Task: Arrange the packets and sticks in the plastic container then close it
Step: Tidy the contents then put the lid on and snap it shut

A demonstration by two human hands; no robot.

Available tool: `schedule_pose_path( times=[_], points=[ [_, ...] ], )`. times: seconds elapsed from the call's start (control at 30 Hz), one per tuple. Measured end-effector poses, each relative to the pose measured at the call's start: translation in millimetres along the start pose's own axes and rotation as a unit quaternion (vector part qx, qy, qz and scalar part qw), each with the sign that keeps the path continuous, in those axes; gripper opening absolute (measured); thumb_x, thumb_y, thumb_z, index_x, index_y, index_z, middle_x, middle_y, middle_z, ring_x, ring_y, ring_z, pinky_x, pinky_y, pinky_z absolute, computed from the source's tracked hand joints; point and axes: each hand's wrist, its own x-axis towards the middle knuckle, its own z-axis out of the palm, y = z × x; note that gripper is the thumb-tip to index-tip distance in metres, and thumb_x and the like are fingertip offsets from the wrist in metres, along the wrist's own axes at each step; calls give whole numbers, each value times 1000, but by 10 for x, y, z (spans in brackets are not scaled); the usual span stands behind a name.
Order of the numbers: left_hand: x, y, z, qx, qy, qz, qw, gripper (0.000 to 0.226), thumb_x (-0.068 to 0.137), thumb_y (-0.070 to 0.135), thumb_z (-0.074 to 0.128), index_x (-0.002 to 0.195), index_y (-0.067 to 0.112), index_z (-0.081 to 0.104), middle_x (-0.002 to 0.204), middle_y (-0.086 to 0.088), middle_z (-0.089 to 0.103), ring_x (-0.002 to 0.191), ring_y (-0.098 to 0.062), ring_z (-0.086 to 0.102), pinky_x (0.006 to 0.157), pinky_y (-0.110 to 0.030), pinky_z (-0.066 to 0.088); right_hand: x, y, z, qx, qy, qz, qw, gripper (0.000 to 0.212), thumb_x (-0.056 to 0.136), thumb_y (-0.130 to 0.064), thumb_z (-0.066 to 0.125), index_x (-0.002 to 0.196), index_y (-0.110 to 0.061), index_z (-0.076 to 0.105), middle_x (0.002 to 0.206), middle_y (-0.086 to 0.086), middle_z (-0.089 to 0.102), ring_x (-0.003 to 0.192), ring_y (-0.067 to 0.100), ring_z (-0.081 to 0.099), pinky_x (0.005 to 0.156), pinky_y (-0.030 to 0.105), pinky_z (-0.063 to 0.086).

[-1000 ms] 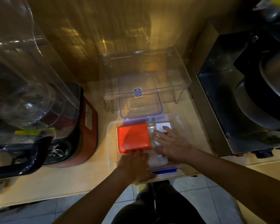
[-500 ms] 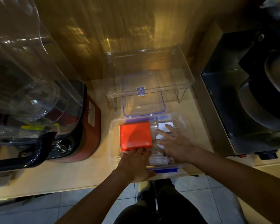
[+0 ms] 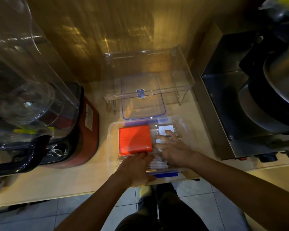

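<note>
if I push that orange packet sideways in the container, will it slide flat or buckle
The orange packet looks flat and square-edged, so it would probably slide as one piece rather than roll. Its glossy face suggests fingers may slip on it. It fills most of the left side of the container, so a sideways push likely stops quickly at the wall.

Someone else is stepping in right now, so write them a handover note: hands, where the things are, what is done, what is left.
Left hand: flat at the near edge of the plastic container, fingertips by the orange packet; no grip visible.
Right hand: spread over the right compartment, pressing on white packets; not clearly gripping.
Things: the orange packet lies in the left compartment; the sticks lie along the near side, between the hands. The lid lies apart, behind the container, under the clear stand.
Done: contents are inside.
Left: finish tidying, fetch the lid, close the container.
</note>
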Motion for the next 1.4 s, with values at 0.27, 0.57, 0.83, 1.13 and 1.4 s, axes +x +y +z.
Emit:
schedule_pose_path(
  times=[0.27,0.57,0.83,1.13,1.4],
  points=[
    [-51,-5,-239,-114,-41,56,991,65,83,48,62,139,36,33,141,5,48,123,-14,48,93,-20,38,-166,263,-257,13,-18,82,996,32,83,-28,59,115,-21,57,124,1,61,116,24,52,98,34,26],
    [39,234,-301,-216,77,-16,973,32,91,28,55,122,20,57,119,-3,65,107,-21,60,90,-31,49,-168,187,-260,-18,-66,96,993,22,86,-20,55,106,-21,65,114,5,67,111,26,56,96,37,30],
    [116,428,-381,-621,19,-187,761,49,91,42,56,91,-6,66,73,-20,70,60,-24,69,56,-27,58,-340,115,-664,146,131,106,975,16,79,-19,61,72,-22,48,82,3,63,73,23,58,59,26,33],
    [198,591,-505,-740,157,-175,631,13,93,5,53,83,4,62,65,-10,63,47,-13,62,41,-19,48,-311,-114,-504,224,236,53,944,10,76,-18,72,82,-13,65,82,3,65,73,21,62,65,27,45],
    [171,593,-465,-630,206,-98,743,25,96,10,48,82,10,68,73,-4,66,63,-12,60,57,-21,50,-236,-10,-497,603,132,249,747,11,83,-12,68,85,-16,59,75,0,61,62,8,57,53,18,45]
  ],
)
